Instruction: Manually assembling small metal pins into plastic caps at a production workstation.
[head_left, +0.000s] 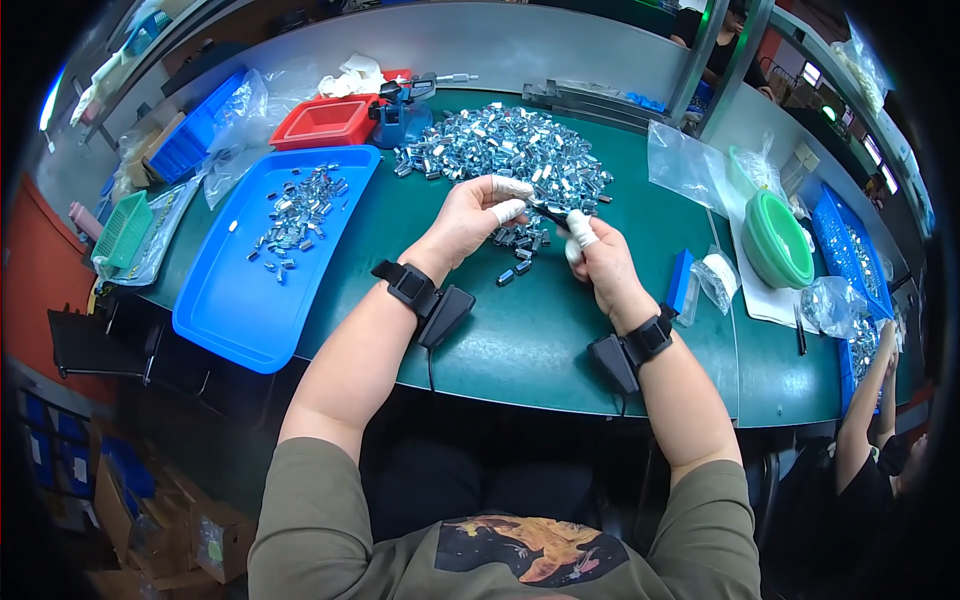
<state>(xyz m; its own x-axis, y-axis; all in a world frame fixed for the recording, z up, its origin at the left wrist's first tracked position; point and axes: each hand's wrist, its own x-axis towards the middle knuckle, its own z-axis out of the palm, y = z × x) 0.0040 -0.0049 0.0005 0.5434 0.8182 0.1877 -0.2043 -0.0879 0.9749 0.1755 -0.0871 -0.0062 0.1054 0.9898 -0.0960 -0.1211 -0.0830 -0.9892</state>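
White finger covers sit on the fingertips of both my hands. In front of a large heap of small shiny metal parts (500, 145), my left hand (472, 218) pinches thumb and fingers together; what they hold is too small to make out. My right hand (604, 262) is closed on a thin black tool (550, 215), whose tip reaches toward my left fingertips. Its exact kind does not show. Several loose metal parts (515, 272) lie on the green table just below my hands.
To the left lies a blue tray (230, 325) with a smaller pile of parts. Behind it are a red tray (325, 122) and a micrometer (425, 85) on a blue stand. Green bowls (778, 240), plastic bags and a blue basket (850, 245) stand right, near another person's arm (868, 400).
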